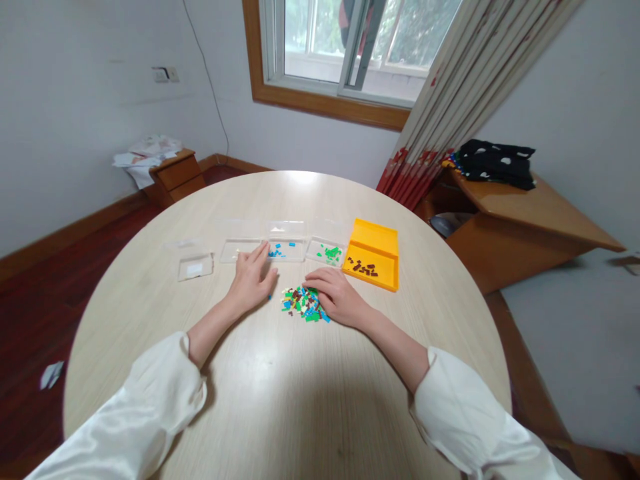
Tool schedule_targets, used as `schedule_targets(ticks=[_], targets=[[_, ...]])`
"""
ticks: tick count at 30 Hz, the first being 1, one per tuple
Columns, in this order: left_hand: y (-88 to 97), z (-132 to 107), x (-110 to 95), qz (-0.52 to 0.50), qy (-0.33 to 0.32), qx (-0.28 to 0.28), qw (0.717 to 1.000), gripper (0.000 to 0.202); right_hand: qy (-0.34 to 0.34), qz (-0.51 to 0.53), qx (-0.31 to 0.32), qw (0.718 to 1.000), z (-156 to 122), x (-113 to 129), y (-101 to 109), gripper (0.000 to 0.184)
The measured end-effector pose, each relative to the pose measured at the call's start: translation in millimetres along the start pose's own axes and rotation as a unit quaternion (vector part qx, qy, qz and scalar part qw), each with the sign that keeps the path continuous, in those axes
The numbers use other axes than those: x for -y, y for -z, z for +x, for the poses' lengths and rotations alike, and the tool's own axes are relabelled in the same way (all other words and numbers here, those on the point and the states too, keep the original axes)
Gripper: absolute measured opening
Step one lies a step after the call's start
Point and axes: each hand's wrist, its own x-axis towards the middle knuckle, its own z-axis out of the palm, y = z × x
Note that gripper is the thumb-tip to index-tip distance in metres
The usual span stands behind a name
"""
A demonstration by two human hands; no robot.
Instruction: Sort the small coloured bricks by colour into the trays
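My left hand (pixel 251 277) rests over the near edge of a transparent box (pixel 242 251), its thumb apart from the fingers. Beside its fingertips, a second transparent box (pixel 299 251) holds a few blue bricks (pixel 279 251). A single small blue brick (pixel 269 297) lies on the table below the thumb. With fingers stretched out, my right hand (pixel 340 295) reaches over the right side of a mixed pile of small toy bricks (pixel 301 301) in green, blue, brown, yellow and white. Its fingertips partly cover the pile; whether they touch a brick is unclear.
Green bricks (pixel 332 253) lie in a third transparent box (pixel 312 249). To its right, an open yellow case (pixel 383 255) holds brown bricks (pixel 367 269). A small transparent box (pixel 195 268) stands at left on the round table (pixel 260 400). Behind are a window and a curtain (pixel 465 87).
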Motion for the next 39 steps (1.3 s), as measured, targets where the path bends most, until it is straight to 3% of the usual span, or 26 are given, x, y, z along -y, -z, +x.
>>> schedule_targets(ticks=[4, 8, 13, 21, 27, 39], targets=[[2.8, 1, -1, -0.017, -0.007, -0.023, 1.000, 0.045, -0.007, -0.005, 0.026, 1.000, -1, 0, -1, 0.031], [9.1, 0, -6, -0.038, 0.001, -0.059, 0.998, 0.029, -0.028, -0.019, 0.014, 0.999, -2, -4, -3, 0.032], [14.2, -2, -13, -0.063, -0.009, -0.057, 0.996, 0.018, -0.056, -0.044, -0.012, 0.997, -4, -9, -6, 0.031], [14.7, -2, -13, -0.068, -0.019, -0.071, 0.995, 0.017, -0.067, -0.035, -0.071, 0.995, -6, -16, -9, 0.035], [15.6, -2, -13, -0.071, -0.014, -0.073, 0.995, 0.019, -0.040, -0.017, -0.057, 0.997, -7, -22, -13, 0.028], [18.3, -2, -15, -0.075, 0.005, -0.062, 0.995, 0.019, -0.107, -0.018, -0.045, 0.993, -4, -15, -6, 0.013]])
